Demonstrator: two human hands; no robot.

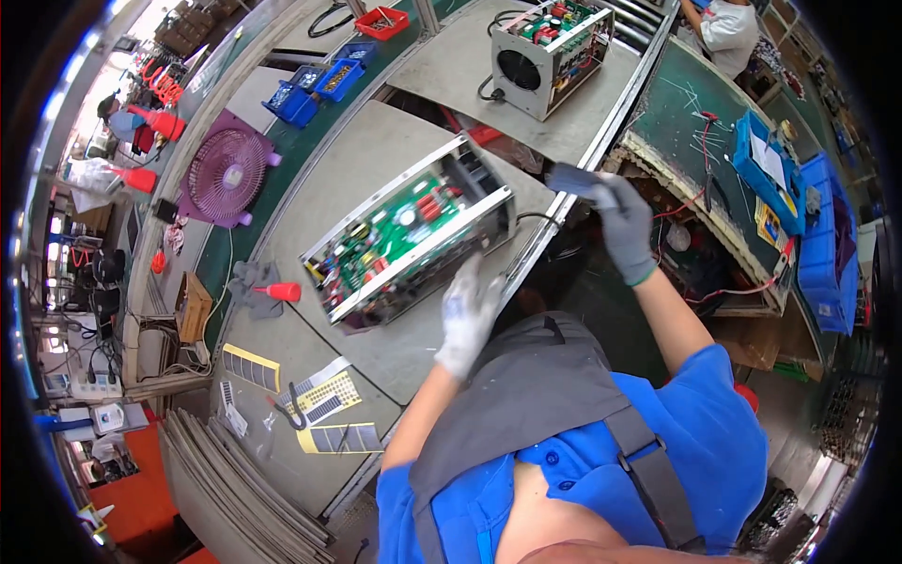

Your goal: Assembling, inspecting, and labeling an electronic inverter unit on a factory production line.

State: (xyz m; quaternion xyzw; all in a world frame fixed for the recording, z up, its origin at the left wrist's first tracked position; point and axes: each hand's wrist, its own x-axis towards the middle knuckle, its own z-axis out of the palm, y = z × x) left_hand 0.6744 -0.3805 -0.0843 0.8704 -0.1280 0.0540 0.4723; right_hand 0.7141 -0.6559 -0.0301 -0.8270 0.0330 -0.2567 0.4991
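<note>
An open-topped electronic unit [404, 230] in a metal frame, with a green circuit board and crowded components, lies slantwise on the grey bench in front of me. My left hand [468, 315], in a white glove, is at the unit's near side with its fingers spread. Whether the fingertips touch the frame I cannot tell. My right hand [622, 226], in a grey glove, is raised beyond the bench's right edge. Its fingers are closed on a dark flat piece [571, 179], whose kind I cannot make out. A black cable [537, 216] runs from the unit's right end towards the bench edge.
A second unit [550, 61] with a round fan stands farther along the bench. Blue bins [293, 101] and a purple fan [225, 174] are at the left. Sticker sheets [324, 395] and a red-capped bottle [279, 292] lie nearer. A green-topped table [681, 103] stands right, with another person [728, 38] beyond.
</note>
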